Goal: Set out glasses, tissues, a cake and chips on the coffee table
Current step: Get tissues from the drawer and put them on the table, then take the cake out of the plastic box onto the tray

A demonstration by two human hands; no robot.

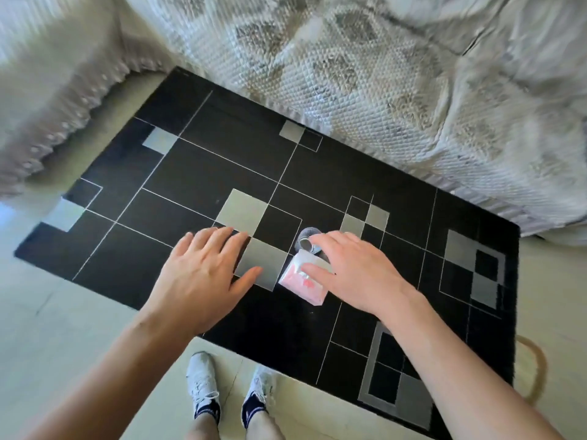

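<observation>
Left hand (203, 274) spread flat and released, palm down, fingers splayed, hovering over or resting on the black desk (178, 173) just left of the tissue pack (303, 282); grasping nothing. Whether palm actually touches the surface: cannot tell. Tissue pack lying on the desk near its front middle, tilted, pale plastic wrap with pink print, thumb of the right hand laid on its top face. Likely very light and soft, a squashy packet with a slick film wrap; apt to slide on the glossy desk under a sideways push and to crumple if pinched hard. Best taken across its two long edges with thumb opposite fingers, or simply nudged flat into place. Just behind the tissue pack, touching or nearly so, a clear glass (307, 239), seen from above, partly hidden by fingertips. Stiff, smooth, breakable, heavier than the packet; slippery in a loose grip and quick to tip if knocked by the packet or a knuckle. Best held around the side wall, well below the rim, and set down upright and gently on the hard top. Right hand (352, 274) open and arched over both things, fingertips at the glass, not closed round either; seemingly mid-placement or adjusting. No cake or chips visible on the desk, so probably early in the setting-out.
</observation>
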